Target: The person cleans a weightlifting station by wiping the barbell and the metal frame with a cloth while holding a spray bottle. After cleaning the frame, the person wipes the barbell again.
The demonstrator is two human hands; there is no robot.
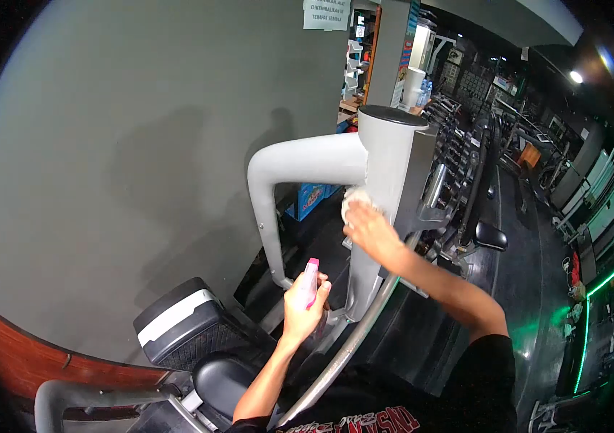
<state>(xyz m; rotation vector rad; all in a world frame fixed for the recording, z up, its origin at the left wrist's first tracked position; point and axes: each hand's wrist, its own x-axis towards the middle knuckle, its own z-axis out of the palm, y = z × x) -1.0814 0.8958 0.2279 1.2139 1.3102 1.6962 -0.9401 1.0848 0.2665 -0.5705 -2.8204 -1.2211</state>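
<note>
Press evenly against the thick pale-grey metal column with the bunched white cloth your right hand grips, your left hand clasping the slim pink-capped bottle below-left of it.

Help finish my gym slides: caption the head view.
Right hand holds white cloth against pale post; left hand grips pink-topped bottle.

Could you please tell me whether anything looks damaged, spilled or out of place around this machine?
Nothing stands out: the post and its curved tube look undamaged, with no visible spill. The left hand holds a bottle, the right hand a cloth at the post. Small marks cannot be told.
</note>
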